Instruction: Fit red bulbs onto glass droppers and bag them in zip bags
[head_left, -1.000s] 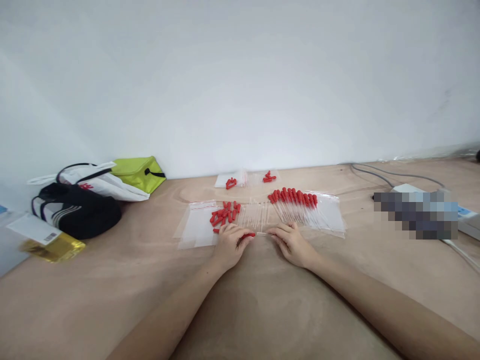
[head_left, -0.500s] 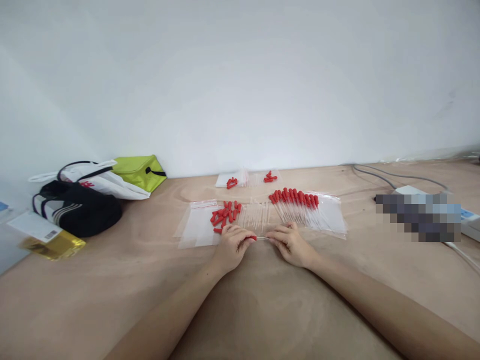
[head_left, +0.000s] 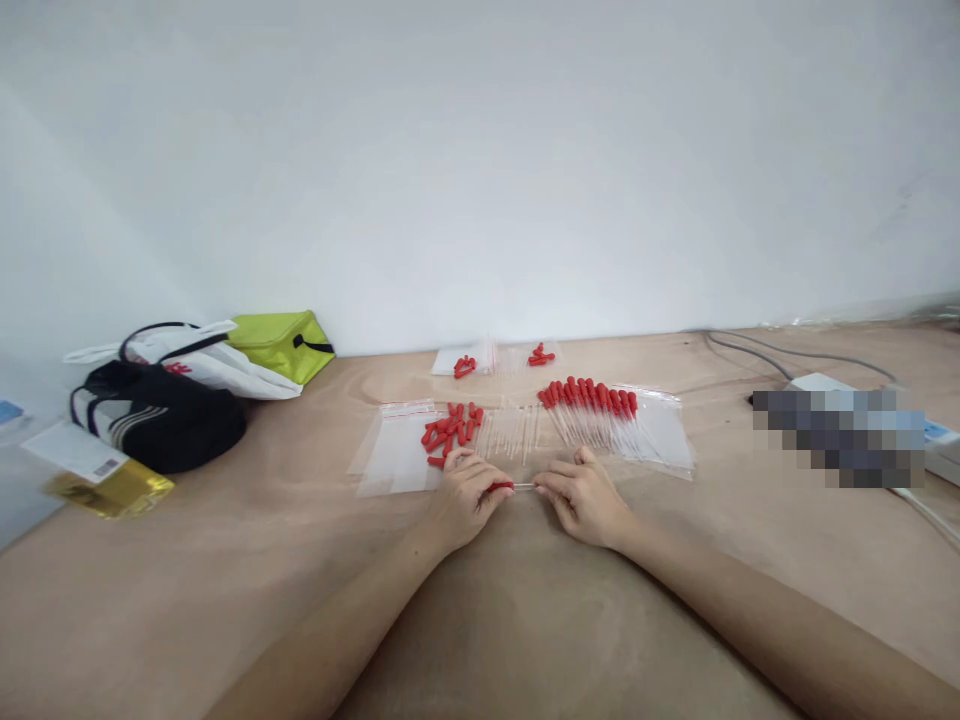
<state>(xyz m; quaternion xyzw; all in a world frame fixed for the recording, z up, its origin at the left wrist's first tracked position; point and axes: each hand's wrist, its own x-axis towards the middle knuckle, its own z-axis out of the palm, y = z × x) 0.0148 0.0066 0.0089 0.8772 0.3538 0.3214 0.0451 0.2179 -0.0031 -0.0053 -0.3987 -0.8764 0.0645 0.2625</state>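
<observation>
Pinching a red rubber bulb point(head_left: 501, 487) in the left hand point(head_left: 466, 503) and a thin clear tube point(head_left: 523, 487) in the right hand point(head_left: 589, 502).
Lined up end to end over the worktop point(head_left: 495, 620), just in front of loose tubes point(head_left: 511, 430), between piled red bulbs point(head_left: 454, 428) and red-topped droppers point(head_left: 592, 397); too small to tell if joined.

Tan, wood-look worktop point(head_left: 300, 600): smooth, dull sheen. Red rubbery-looking bulbs point(head_left: 589, 393), right of centre: matt. Slim clear tubes point(head_left: 510, 430), centre: smooth, glassy. Gold pouch point(head_left: 112, 490), lower left: glossy, foil-like. Black cloth bag point(head_left: 180, 425), left: matt.
</observation>
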